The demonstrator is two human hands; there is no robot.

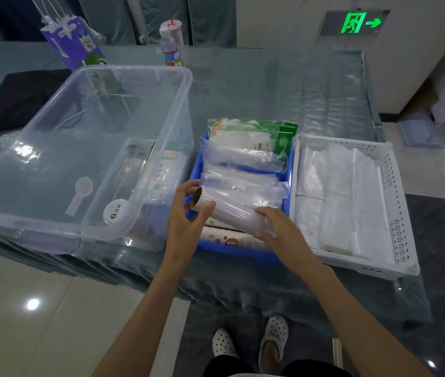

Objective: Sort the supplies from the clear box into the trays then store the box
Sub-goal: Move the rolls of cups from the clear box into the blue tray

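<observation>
Supplies are seen sorted into two trays at the centre right of the frame, while a roll of clear film on a cardboard core is held over the near end of the blue tray. The roll's left end is gripped by the left hand, thumb on top and fingers curled round the open core. Its right end is covered and grasped by the right hand. The blue tray is filled with green-and-white packets at its far end, clear plastic-wrapped rolls in the middle and a printed box at the near edge. Just beside it on the right, the white perforated tray is loaded with flat stacks of clear bags. The clear box is placed at the left of the frame, touching or nearly touching the blue tray; whether anything lies inside it cannot be told. At the upper left, a purple gift bag is seen, and a water bottle at upper centre.
</observation>
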